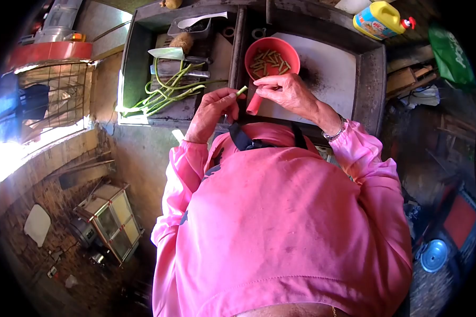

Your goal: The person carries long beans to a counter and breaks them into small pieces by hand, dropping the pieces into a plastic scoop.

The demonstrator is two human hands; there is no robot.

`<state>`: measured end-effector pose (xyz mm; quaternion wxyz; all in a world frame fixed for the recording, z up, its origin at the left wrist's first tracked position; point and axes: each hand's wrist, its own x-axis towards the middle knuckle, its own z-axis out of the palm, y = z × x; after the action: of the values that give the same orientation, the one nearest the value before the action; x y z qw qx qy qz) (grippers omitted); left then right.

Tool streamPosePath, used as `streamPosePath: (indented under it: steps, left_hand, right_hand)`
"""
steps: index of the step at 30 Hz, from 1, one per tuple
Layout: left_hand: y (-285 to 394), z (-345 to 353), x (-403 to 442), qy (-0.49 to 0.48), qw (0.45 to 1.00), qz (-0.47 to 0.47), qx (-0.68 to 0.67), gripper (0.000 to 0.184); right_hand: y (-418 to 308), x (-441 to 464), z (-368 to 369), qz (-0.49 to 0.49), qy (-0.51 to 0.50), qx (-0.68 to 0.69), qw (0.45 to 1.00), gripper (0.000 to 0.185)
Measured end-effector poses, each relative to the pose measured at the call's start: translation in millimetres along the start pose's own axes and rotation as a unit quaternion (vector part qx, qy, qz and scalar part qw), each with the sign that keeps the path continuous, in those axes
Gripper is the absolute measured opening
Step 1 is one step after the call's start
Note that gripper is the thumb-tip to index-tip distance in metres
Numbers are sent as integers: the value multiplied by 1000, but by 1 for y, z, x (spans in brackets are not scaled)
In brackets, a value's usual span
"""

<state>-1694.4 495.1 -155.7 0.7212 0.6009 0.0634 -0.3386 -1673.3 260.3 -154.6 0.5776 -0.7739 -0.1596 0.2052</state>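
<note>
In a dim room, I see a dark 2-section counter [372, 84]. Long green stalks [161, 100] lie in its left section, apparently kept within reach. A red pan [287, 46] sits just beyond the hands, seemingly to keep short pieces [272, 55] together. Lettering on the green bag [450, 54] and yellow bottle [382, 19] isn't legible to me. The right hand [290, 95] curls by the pan's handle; I can't tell whether it pinches anything. The left hand [215, 111] pinches 1 green piece [241, 91].

Long green beans [161, 98] curve loosely toward the near left corner of the left compartment [138, 68], a short green piece [241, 91] tilts near the rim of the red dipper [275, 43], and duller pieces [269, 62] lie scattered inside.
</note>
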Motion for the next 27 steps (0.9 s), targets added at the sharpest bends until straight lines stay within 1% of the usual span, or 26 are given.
streamPosePath:
  steps: [1,4,7,10,13,14,16,17,18,19,20,23,25,26,27]
  left_hand:
    - [0,0,0,3,1000,1,-2,23]
    - [-1,1,0,-14,1000,8,21,23]
    - [3,8,-3,-23,999,26,23,22]
    - [-1,10,-3,-18,999,32,39,20]
    - [-2,18,-2,16,997,39,71,21]
    - [-4,18,-2,19,996,43,80,22]
    - [-7,18,0,27,993,51,99,26]
    - [-7,18,-1,51,993,57,88,27]
    - [-6,19,-2,74,992,63,77,29]
    - [-6,19,-4,98,991,69,66,31]
    - [-7,16,-2,107,992,60,22,31]
    - [-6,9,-2,113,990,85,8,30]
    - [-2,9,-6,75,995,72,-2,28]
    - [0,11,-8,64,996,67,-9,27]
    - [1,13,-10,52,997,62,-16,25]
  right_hand:
    - [0,-2,1,-5,11,9,1000,29]
    - [-8,-3,7,52,6,33,998,22]
    - [-10,0,10,39,17,-1,999,16]
    - [-9,0,14,-10,35,-36,999,12]
    - [-13,0,23,4,36,5,999,10]
    - [-4,1,30,-42,69,21,996,12]
    - [-3,1,32,-88,78,-29,993,11]
    - [-5,1,33,-111,81,-53,989,10]
    - [-8,-3,35,-77,73,-17,994,9]
    - [-8,-7,36,-112,69,-60,989,9]
    - [-5,-12,37,-148,66,-103,981,9]
    - [2,-19,43,-189,96,-95,973,9]
    - [1,-18,38,-116,75,-29,990,12]
    - [-3,-16,33,-25,52,44,997,16]
    - [-9,-14,24,14,32,44,998,19]
